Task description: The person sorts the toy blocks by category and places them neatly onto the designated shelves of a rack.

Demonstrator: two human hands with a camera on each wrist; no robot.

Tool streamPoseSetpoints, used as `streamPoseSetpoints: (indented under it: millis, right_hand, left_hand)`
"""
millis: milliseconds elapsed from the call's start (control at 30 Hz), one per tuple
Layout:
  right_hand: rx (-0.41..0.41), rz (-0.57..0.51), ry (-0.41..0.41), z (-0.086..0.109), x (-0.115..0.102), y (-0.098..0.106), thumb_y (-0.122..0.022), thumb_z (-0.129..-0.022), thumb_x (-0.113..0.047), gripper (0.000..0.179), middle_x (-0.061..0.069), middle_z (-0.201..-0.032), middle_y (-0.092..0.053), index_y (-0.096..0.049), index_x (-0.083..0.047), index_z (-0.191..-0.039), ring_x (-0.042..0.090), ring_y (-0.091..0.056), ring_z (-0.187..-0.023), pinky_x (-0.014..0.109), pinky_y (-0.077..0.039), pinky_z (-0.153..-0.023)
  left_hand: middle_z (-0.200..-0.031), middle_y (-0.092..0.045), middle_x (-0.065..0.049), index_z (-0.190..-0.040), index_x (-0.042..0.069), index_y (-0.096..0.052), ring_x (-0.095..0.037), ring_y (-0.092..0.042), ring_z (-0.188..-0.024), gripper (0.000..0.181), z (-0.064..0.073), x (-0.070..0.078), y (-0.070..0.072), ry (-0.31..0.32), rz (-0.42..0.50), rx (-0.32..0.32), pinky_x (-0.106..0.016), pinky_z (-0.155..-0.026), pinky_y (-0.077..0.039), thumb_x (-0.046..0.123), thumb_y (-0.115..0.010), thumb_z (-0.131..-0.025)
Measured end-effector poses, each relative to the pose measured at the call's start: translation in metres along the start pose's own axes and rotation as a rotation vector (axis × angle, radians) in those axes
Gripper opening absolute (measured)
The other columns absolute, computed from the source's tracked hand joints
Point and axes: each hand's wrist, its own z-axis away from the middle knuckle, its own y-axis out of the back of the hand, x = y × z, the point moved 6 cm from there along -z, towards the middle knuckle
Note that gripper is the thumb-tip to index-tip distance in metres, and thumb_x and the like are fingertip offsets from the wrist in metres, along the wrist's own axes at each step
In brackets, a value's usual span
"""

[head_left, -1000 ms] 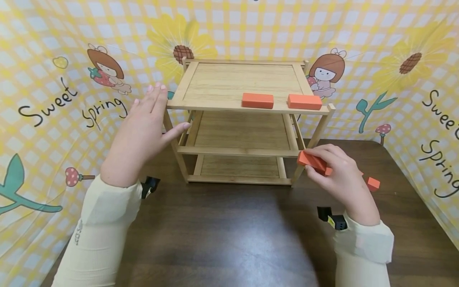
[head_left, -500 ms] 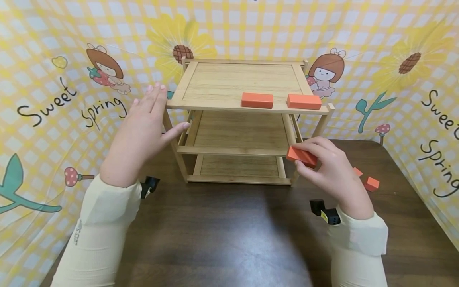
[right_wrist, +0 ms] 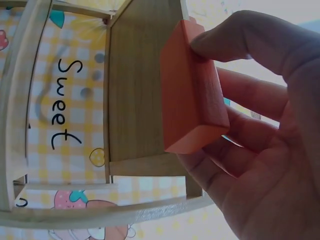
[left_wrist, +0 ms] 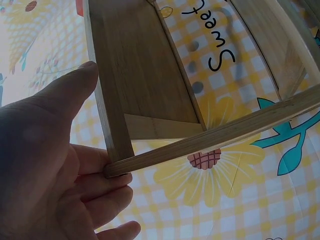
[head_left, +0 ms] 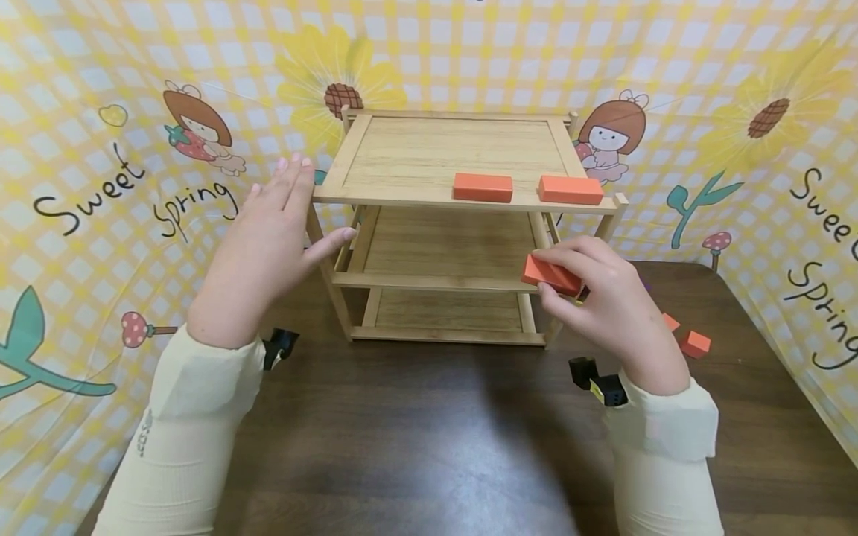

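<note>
A three-tiered rack (head_left: 442, 156) of pale, straight-grained wood, its flat panels set in narrow rails between square-cut posts, stands on a dark brown bench (head_left: 415, 424) whose smooth, faintly grained surface gives back a soft patch of light. The right hand (head_left: 606, 301) pinches an orange cuboid block (head_left: 550, 274) between thumb and fingertips; the block, flat-faced and crisp-edged, is held slightly tilted before the right end of the middle shelf (head_left: 462, 242), though contact with the rail cannot be determined. The left hand (head_left: 261, 246) lies at the rack's left front corner, fingers fairly straight and thumb spread away from them, touching the wood but grasping no block. Along the front edge of the top panel rest two similar oblong blocks, the inner block (head_left: 482, 187) and the outer block (head_left: 570, 190), lengthwise with a gap between them. To the right, on the bench, lies a small orange block (head_left: 696, 344), with another orange piece (head_left: 670, 321) partly hidden behind the right wrist. Behind hangs a lightly creased yellow-and-white checked cloth (head_left: 456, 59), printed with flowers and "Sweet Spring" lettering. Both sleeves are cream-coloured and finely ribbed.
</note>
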Motion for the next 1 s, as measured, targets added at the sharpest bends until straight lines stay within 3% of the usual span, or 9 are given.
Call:
streamPoseSetpoints:
  millis: [367,733,1000]
  right_hand:
    - [0.006,0.021,0.065,-0.019,-0.014,-0.002,-0.076,-0.082,-0.001,0.029,0.014,-0.106,-0.069,-0.075,0.0,-0.112,0.026,-0.063,-0.099,0.036,-0.052,-0.076]
    - [0.009,0.002,0.087,-0.033,-0.023,-0.002,-0.078,-0.084,-0.002,0.031,0.012,-0.109,-0.07,-0.075,-0.001,-0.114,0.023,-0.062,-0.101,0.032,-0.051,-0.081]
    - [0.038,0.01,0.163,-0.046,-0.033,0.001,-0.078,-0.085,-0.003,0.029,0.015,-0.11,-0.071,-0.074,0.001,-0.114,0.025,-0.064,-0.102,0.033,-0.051,-0.085]
  left_hand:
    - [-0.167,-0.009,-0.02,-0.161,-0.002,-0.01,-0.036,-0.009,-0.154,0.094,0.0,-0.002,0.001,-0.004,0.008,0.0,-0.061,-0.121,-0.011,0.055,-0.055,-0.101]
    - [-0.167,-0.01,-0.02,-0.161,-0.003,-0.013,-0.036,-0.011,-0.154,0.093,0.0,0.0,0.001,-0.004,0.002,0.006,-0.061,-0.121,-0.012,0.055,-0.055,-0.101]
    - [-0.167,-0.01,-0.02,-0.161,-0.002,-0.011,-0.036,-0.01,-0.154,0.094,-0.001,0.0,-0.001,-0.004,0.007,0.015,-0.061,-0.121,-0.011,0.056,-0.054,-0.101]
